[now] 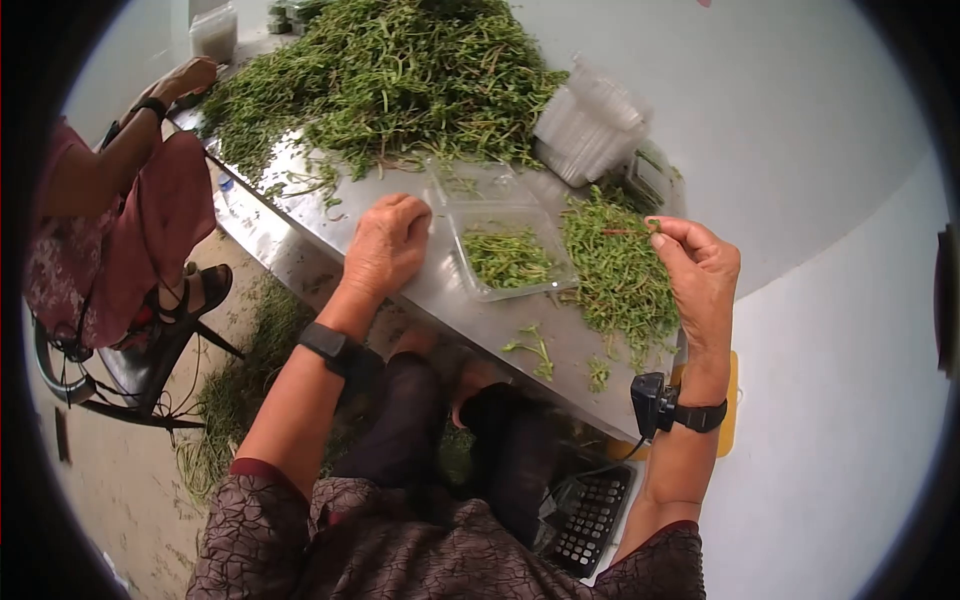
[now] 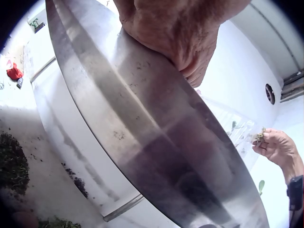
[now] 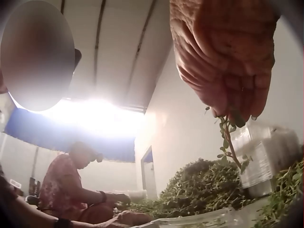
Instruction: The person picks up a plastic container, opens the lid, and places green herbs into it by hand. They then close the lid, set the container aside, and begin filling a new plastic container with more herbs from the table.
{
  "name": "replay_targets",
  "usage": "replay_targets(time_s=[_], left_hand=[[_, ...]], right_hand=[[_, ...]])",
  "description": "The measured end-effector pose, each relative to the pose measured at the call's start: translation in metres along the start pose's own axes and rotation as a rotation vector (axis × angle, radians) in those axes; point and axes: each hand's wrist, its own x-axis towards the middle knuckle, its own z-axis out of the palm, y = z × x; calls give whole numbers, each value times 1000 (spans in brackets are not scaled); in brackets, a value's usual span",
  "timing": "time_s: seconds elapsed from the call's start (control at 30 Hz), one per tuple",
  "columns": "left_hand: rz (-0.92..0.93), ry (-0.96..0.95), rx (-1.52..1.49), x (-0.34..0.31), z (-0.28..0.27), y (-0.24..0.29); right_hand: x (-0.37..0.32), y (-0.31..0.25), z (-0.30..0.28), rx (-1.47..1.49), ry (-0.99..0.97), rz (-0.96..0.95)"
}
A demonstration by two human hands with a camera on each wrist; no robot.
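My right hand (image 1: 703, 275) pinches a thin reddish-stemmed green sprig (image 1: 625, 231) between thumb and fingertips, above a small heap of greens (image 1: 618, 275). In the right wrist view the sprig (image 3: 230, 142) hangs down from the fingertips of that hand (image 3: 225, 61). My left hand (image 1: 388, 243) rests on the metal table (image 1: 480, 335) with its fingers curled and nothing visible in them. Between the hands lies a clear plastic container (image 1: 511, 293), lid open away from me, holding a layer of greens (image 1: 508, 258).
A large pile of greens (image 1: 400, 80) covers the table's far part. Stacked clear containers (image 1: 592, 122) stand behind the small heap, near the wall. At the left sits another person (image 1: 110, 200) on a black chair. Loose sprigs (image 1: 535, 350) lie near the front edge.
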Motion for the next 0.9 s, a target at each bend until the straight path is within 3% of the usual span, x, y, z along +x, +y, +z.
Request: replay_targets(time_s=[0.17,0.23,0.47,0.73,0.9], left_hand=[[-24,-35,-9,0,-1,0],[-28,-35,-3,0,-1,0],[-71,-36,-35,0,-1,1],[-47,-34,-6,-1,-2,2],[-63,-31,-3,-1,-1,2]], right_hand=[[3,-5,32,-41,-43,-165],[4,-8,42,-228,-33,-317],[6,-8,82,-541,-203,-465],[8,3,81,-263,-245,-383],[-2,12,74,-304,-443,-429]])
